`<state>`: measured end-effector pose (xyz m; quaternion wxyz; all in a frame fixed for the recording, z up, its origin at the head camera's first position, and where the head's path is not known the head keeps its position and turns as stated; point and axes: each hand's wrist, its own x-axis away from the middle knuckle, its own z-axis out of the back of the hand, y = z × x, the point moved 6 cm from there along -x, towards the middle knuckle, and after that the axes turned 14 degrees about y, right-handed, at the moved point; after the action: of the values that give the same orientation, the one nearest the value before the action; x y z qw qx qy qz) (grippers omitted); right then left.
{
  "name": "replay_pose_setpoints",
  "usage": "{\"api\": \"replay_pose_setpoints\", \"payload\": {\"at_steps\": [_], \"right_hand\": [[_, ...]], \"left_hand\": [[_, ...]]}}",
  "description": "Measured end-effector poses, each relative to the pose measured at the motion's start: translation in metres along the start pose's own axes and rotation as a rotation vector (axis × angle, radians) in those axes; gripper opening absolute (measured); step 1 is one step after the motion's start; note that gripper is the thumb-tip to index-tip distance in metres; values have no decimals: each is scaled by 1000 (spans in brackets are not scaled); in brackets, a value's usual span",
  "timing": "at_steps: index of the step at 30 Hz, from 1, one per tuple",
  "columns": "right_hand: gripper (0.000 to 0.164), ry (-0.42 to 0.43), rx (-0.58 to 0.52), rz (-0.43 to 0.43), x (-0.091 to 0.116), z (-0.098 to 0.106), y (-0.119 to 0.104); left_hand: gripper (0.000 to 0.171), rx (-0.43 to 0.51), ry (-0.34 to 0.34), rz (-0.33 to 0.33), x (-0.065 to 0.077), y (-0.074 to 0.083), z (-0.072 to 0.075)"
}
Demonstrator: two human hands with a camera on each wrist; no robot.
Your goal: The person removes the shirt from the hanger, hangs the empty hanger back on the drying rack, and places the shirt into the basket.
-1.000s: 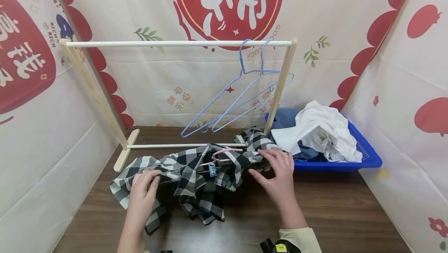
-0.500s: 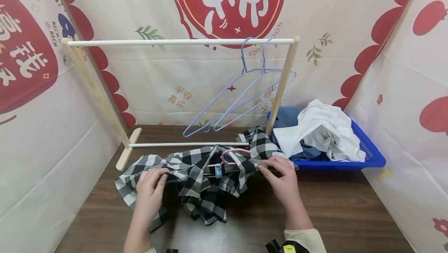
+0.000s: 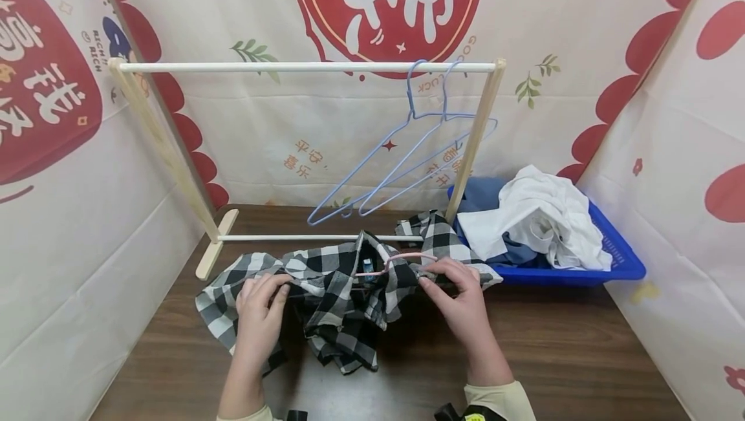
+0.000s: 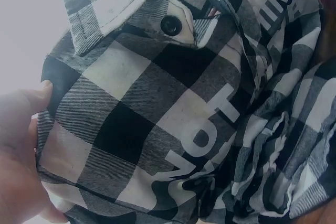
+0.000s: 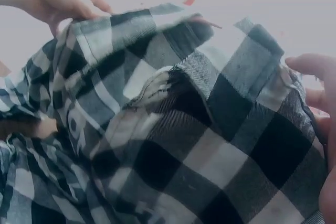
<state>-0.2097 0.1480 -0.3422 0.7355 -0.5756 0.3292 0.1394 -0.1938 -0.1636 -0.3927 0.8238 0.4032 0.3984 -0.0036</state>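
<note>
A black-and-white checked shirt [image 3: 334, 308] with a pink hanger [image 3: 407, 257] inside it is held up off the table, in front of the rack. My left hand [image 3: 259, 308] pinches its left shoulder between thumb and fingers. At the right shoulder, near the collar, my right hand [image 3: 460, 295] pinches the cloth. The hanger's hook sticks out at the neck opening; most of its body is hidden by the fabric. In the left wrist view a collar with a dark button [image 4: 171, 25] and white printed letters [image 4: 202, 135] show on the shirt.
Behind the shirt stands a wooden rack with a white top rod [image 3: 302, 67]. Two blue hangers [image 3: 390, 162] hang near its right end. To the right, a blue basket [image 3: 625, 259] holds white [image 3: 547, 214] and blue clothes. Printed cloth walls [image 3: 250, 136] enclose the brown table [image 3: 553, 343].
The hanger hook has shifted right relative to the left hand, and the shirt's collar has risen and folded over more. Both hands keep their grip on the shoulders.
</note>
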Motion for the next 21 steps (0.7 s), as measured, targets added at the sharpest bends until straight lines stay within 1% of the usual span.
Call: {"api": "replay_pose_setpoints", "payload": {"at_steps": [5, 9, 12, 14, 16, 17, 19, 21], "right_hand": [[23, -35, -28, -6, 3, -4, -8], [27, -49, -59, 39, 3, -9, -15], [30, -38, -69, 91, 3, -14, -19], [29, -22, -65, 99, 3, -18, -21], [26, -2, -39, 93, 6, -22, -13], [25, 9, -25, 86, 6, -24, -13], [24, 31, 6, 69, 8, -27, -4], [23, 53, 56, 72, 10, -28, 3]], "left_hand": [[12, 0, 6, -15, 1, 4, -4], [12, -6, -4, -22, 2, 8, -9], [12, -11, -16, -19, 3, 11, -13], [13, -18, -22, -23, 4, 13, -16], [13, -24, -26, -32, 5, 14, -19], [13, -27, -28, -38, 6, 14, -21], [13, -35, -36, -47, 7, 15, -23], [13, -33, -46, -50, 8, 15, -24]]}}
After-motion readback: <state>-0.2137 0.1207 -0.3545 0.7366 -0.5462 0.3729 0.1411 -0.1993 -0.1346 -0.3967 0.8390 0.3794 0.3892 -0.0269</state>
